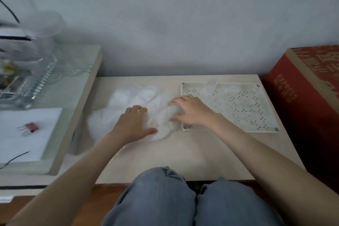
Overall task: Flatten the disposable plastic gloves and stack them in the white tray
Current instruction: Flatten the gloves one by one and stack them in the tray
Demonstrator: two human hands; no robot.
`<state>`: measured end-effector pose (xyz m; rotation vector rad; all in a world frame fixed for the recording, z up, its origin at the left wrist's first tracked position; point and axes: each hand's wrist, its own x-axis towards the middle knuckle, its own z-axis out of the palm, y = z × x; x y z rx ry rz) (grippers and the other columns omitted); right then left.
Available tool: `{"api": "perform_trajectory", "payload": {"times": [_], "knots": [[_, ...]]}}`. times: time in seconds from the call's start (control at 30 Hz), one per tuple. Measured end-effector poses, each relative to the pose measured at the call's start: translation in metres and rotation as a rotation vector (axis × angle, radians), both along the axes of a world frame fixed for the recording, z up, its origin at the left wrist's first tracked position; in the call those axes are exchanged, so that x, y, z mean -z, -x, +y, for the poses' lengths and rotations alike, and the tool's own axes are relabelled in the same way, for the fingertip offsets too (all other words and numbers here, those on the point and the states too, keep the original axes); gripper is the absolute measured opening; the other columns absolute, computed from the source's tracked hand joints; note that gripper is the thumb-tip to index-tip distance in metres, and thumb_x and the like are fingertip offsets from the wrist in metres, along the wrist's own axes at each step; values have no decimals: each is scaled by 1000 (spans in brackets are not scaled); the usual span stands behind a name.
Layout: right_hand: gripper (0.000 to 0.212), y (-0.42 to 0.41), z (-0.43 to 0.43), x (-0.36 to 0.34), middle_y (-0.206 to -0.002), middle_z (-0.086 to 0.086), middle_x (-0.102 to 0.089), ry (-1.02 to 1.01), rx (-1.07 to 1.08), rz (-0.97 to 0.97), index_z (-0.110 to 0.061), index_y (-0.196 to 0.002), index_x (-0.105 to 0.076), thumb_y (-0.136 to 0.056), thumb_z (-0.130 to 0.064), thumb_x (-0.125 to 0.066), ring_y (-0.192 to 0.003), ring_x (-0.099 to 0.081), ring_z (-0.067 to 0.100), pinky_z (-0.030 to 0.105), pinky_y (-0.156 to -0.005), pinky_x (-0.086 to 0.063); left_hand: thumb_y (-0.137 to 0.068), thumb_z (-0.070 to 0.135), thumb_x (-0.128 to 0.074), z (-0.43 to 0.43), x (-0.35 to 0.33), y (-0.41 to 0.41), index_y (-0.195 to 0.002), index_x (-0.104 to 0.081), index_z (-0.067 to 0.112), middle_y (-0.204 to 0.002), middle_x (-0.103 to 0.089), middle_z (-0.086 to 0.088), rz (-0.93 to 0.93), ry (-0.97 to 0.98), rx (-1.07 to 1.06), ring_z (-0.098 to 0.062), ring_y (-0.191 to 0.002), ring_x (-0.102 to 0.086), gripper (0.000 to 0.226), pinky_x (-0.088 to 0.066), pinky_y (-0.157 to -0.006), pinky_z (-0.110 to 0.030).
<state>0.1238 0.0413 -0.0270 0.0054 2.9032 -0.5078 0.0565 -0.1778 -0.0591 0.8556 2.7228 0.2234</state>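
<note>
At the far left stands a glass-topped side table (pixel 73 86) with clear ribbed glassware (pixel 34 79) at its back, blurred. A white sheet of paper (pixel 27 134) lies nearer on it, with red binder clips (pixel 30 127) resting on the sheet and a black cable (pixel 14 158) crossing its near corner.

Just beside it is a lower beige table (pixel 183 152) set against the wall. On its left and middle part lies the pile of disposable plastic gloves (pixel 128 97), crumpled, white and translucent, its right edge touching the near left corner of the white perforated tray (pixel 256 112).

The left hand (pixel 134 122) rests on the near side of the pile. Its fingers bend down into the plastic and its thumb lies stretched flat to the right. Whether it pinches any glove cannot be told.

The right hand (pixel 191 112) lies across the tray's left rim. Its fingers and thumb curve round a bunched part of the pile and grip it.

The tray sits flat on the right half of the beige table, with a round hole at each corner. A thin clear film seems to lie over its far part, too faint to be sure.

At the far right a red cardboard box (pixel 302 101) printed EXPRESS stands close to the table. The person's knees in blue jeans (pixel 156 200) show at the bottom edge
</note>
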Motion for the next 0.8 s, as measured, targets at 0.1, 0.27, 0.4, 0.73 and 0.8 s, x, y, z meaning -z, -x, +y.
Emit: {"api": "perform_trajectory", "payload": {"times": [0.1,0.27,0.4,0.73,0.8], "knots": [[61,4,-20,7,-143,1,-43,37,14,-44,-21,-139,-43,-87,-50,-60,-133,-33,22,35,-107,-27,-82,49,-66,-11,7,3,-135,-40,17,-140,-41,-3,-86,-38,-53,-23,-123,-42,67,-39,-96,-34],[61,5,-27,10,-142,1,-42,42,28,-53,-19,-138,-44,-87,-47,-60,-132,-32,20,34,-106,-27,-95,27,-55,-16,10,5,-110,-58,15,-125,-52,3,61,-165,-24,-21,-105,-54,20,-43,-76,-31],[59,7,-22,2,-133,-1,-47,102,77,-68,-20,-134,-47,-83,-47,-62,-125,-37,18,31,-99,-33,-94,21,-56,-16,9,5,-95,-63,13,-111,-58,4,129,-257,-25,-18,-96,-55,10,-48,-73,-34],[56,14,-25,-6,-93,-6,-62,544,324,-186,-15,-93,-67,-84,-68,-50,-88,-57,13,28,-77,-42,-97,19,-45,-1,-10,-5,-88,-43,10,-69,-59,-8,177,-459,-164,-29,-58,-54,13,-43,-53,-41],[61,19,-30,-9,-88,-2,-64,762,387,-230,-14,-86,-69,-84,-71,-47,-79,-57,15,27,-74,-43,-97,19,-47,5,-16,-7,-89,-46,10,-72,-61,-7,213,-544,-117,-29,-63,-57,12,-46,-55,-43]]}}
